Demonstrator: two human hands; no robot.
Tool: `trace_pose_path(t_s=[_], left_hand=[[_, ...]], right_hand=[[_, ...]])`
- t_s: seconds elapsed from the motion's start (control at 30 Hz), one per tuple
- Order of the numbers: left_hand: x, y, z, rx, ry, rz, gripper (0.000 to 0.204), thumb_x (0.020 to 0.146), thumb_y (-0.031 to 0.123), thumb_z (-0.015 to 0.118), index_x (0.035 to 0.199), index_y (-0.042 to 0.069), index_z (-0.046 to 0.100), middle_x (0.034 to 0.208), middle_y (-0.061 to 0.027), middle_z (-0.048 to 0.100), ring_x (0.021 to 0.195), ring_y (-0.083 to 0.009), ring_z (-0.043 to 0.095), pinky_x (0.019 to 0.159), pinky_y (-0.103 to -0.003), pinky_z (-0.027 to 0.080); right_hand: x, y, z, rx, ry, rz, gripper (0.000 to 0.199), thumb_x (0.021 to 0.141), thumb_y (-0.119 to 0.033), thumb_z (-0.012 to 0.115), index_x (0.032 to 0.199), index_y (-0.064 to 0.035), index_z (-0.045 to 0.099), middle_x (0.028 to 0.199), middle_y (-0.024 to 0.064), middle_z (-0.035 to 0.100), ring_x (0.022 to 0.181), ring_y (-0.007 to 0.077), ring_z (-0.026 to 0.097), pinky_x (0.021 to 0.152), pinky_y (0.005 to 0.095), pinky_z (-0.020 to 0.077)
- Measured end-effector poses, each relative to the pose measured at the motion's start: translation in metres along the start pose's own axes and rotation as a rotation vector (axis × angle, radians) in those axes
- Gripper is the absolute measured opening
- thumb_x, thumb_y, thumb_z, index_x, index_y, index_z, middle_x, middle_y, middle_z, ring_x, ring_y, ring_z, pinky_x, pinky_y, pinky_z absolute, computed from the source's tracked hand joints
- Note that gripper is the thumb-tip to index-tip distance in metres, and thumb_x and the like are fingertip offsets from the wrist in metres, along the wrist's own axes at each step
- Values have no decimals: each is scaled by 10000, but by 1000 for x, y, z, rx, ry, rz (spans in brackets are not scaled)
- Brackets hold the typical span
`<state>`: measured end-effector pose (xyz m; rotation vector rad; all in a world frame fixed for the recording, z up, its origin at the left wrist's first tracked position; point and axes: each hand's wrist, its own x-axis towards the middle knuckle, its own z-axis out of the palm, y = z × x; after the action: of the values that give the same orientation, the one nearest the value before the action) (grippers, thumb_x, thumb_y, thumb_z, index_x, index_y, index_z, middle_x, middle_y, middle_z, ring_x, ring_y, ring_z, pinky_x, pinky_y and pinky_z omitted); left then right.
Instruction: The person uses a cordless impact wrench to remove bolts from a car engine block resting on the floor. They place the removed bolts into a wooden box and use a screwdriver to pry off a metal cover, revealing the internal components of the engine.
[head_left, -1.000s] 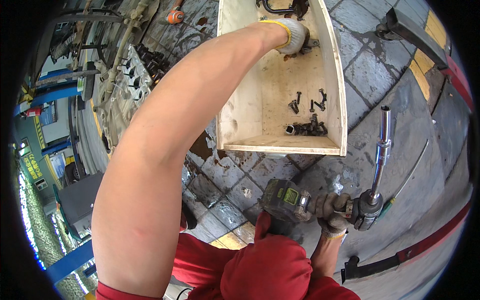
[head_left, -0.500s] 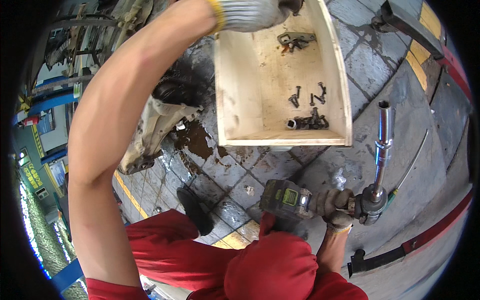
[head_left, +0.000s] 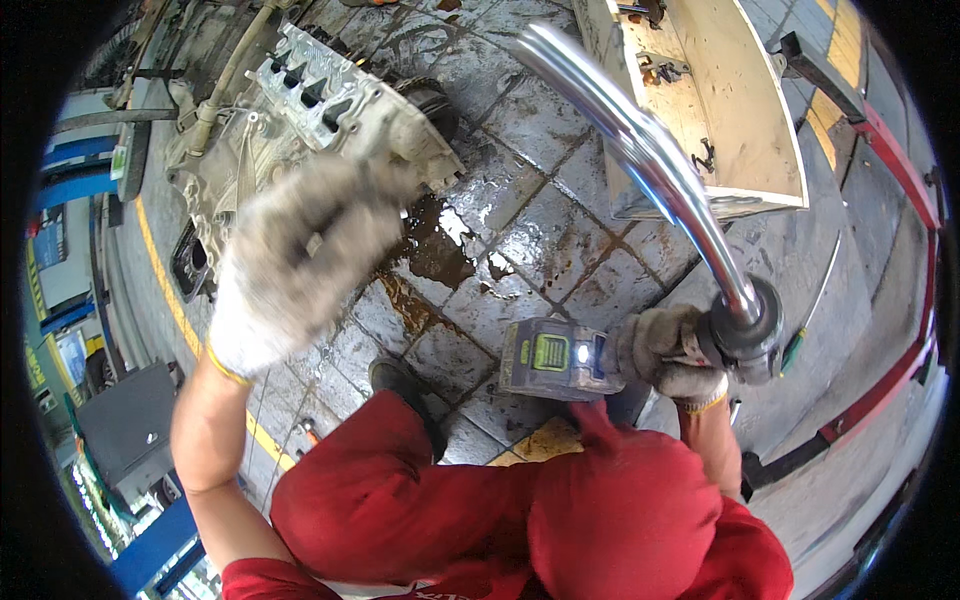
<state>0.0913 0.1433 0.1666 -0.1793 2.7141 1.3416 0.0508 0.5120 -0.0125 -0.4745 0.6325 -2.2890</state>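
Two gloved hands: right hand [head_left: 668, 352] grips a power wrench [head_left: 560, 358] with long chrome extension [head_left: 640, 150]; left hand [head_left: 290, 255], blurred, loosely closed, well apart.

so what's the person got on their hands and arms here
Both hands wear grubby grey-white knit work gloves with yellow-trimmed cuffs: left hand, blurred, and right hand. The forearms are bare; short red sleeves show near the shoulders.

Two gloved hands [head_left: 300, 255], one impact wrench [head_left: 565, 358], one wooden tray [head_left: 730, 100], one engine block [head_left: 330, 100]
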Motion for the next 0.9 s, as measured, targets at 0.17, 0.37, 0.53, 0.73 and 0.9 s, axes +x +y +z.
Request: trace_pose_path(t_s=[0.17,0.37,0.53,0.73,0.9], left_hand=[[-54,-82,14,-15,-307,-20,232,1023,85,761,1249,39,771,1159,-115,775,1011,-212,745,932,-369,629],[-51,-122,84,-285,-468,242,343,1026,141,757,1347,30,708,1155,-151,758,1042,-280,756,929,-393,617],[-46,-135,128,-676,-434,414,513,1111,281,675,1539,25,555,1404,-186,695,1121,-264,737,969,-403,613],[-61,-153,132,-741,-577,386,618,1162,347,601,1618,-40,447,1465,-226,654,1133,-232,733,927,-385,646],[-107,-185,122,-528,-563,23,541,1067,236,700,1519,-30,572,1329,-174,736,1078,-260,765,955,-398,612]], right_hand=[[13,20,40,-97,240,287,318,878,-73,860,988,-95,562,905,116,643,840,310,652,807,528,552],[-1,14,110,-384,616,258,458,966,-240,839,1327,-41,638,1105,79,690,950,240,678,901,428,579],[-22,10,163,-988,953,332,535,1030,-410,785,1392,-59,609,1143,76,680,1042,198,673,931,403,575],[-68,46,164,-880,816,407,526,1103,-297,690,1567,-89,558,1372,110,666,1103,179,703,943,348,597],[-89,135,103,-923,568,152,465,1103,-228,660,1521,-29,609,1444,145,690,1242,242,692,1062,373,565]])
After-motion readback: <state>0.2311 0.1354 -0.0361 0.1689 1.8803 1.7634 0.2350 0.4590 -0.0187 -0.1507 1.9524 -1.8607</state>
